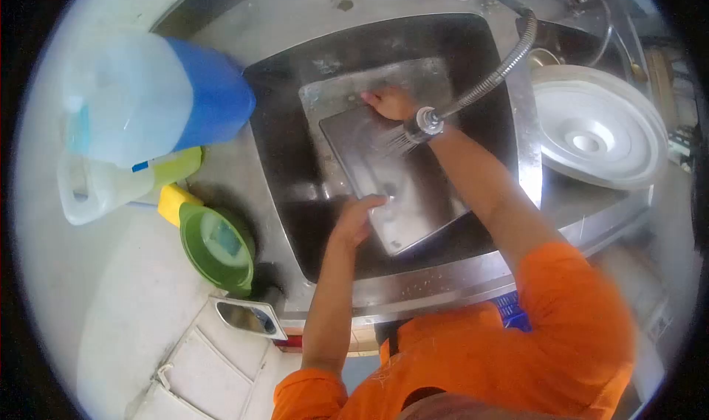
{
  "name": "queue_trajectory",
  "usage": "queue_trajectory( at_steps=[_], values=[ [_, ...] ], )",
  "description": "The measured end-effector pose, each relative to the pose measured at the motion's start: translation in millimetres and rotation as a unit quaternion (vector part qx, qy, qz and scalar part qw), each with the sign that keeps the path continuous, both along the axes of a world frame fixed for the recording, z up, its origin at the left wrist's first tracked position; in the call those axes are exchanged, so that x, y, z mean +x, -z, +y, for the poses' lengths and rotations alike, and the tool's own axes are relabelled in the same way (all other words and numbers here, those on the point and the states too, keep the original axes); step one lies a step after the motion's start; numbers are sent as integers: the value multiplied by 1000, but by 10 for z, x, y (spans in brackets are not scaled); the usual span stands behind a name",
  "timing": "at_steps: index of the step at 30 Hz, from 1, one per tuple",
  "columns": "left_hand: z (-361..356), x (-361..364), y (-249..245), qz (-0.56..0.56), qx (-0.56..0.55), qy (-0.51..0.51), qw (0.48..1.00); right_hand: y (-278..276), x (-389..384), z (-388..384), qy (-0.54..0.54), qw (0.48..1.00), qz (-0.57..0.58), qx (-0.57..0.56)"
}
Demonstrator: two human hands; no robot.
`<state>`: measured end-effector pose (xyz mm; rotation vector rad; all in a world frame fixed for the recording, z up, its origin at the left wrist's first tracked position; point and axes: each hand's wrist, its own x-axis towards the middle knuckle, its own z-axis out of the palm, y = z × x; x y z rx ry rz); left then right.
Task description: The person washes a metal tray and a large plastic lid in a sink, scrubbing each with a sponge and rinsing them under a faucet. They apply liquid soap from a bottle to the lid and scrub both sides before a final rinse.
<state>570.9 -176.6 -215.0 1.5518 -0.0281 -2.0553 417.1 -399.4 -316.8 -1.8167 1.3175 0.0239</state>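
Observation:
A rectangular stainless steel pan (pixel 413 198) is tilted inside the sink, its smooth flat face toward me. My left hand (pixel 356 219) grips the pan's near left edge, thumb on the face and fingers out of sight behind. At the far edge, my right hand (pixel 393 104) is closed against the pan, its fingers partly hidden. A spray head (pixel 425 127) on a flexible metal hose hangs over the pan, and water streams from it onto the metal. Below the pan is a shallow layer of cloudy water (pixel 319 110) in what looks like a basin.
The dark steel sink (pixel 284 191) surrounds the pan. On the left stand a large jug of blue liquid (pixel 210 91), a jug with yellow-green liquid (pixel 177 165), a yellow sponge (pixel 176 202) and a green bowl (pixel 199 254). A round white lid (pixel 628 128) lies on the right.

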Motion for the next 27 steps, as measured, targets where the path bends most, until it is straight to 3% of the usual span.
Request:
queue_trajectory(
  at_steps=[3, 4, 5, 7, 9, 10, 12, 14, 15, 16, 17, 18, 21, 25, 27],
  values=[
    [-49, 90, -176, 30, 3, -21, 999, 138, -379, 42, 73, 993, 77, -60],
    [-58, 104, -207, 18, -4, -1, 1000, 77, -478, 46, 158, 983, 78, -40],
    [-72, 132, -215, 5, -12, 17, 1000, -36, -554, 26, 241, 967, 78, -23],
    [-69, 212, -179, 22, -17, 87, 996, -361, -713, 143, 333, 937, 39, -96],
    [-42, 255, -34, 22, -53, 140, 988, -758, -847, 323, 378, 911, 19, -164],
    [-26, 274, 25, 24, -55, 137, 989, -893, -926, 408, 358, 909, 22, -214],
    [-21, 311, 100, -149, -80, 233, 958, -1106, -1058, 576, 332, 905, 24, -266],
    [-179, 314, -112, -190, -86, 268, 941, -1318, -1137, 714, 334, 882, -114, -313],
    [-229, 314, -185, -228, -88, 308, 919, -1491, -1193, 798, 332, 882, -113, -315],
    [-237, 332, -120, -227, -91, 306, 920, -1764, -1240, 849, 309, 901, -263, -151],
    [-239, 363, -25, -211, -93, 306, 924, -1947, -1272, 848, 271, 876, -398, 22],
    [-230, 381, 56, -196, -95, 306, 927, -2013, -1267, 826, 203, 901, -378, 58],
    [-241, 324, -14, -250, -110, 282, 920, -2267, -942, 788, 192, 925, -303, 130],
    [-161, 323, 238, -259, -119, 267, 920, -2180, -632, 618, 184, 926, -309, 113],
    [-174, 296, 250, -264, -166, 254, 915, -2121, -461, 544, 130, 925, -335, -124]
  ],
)
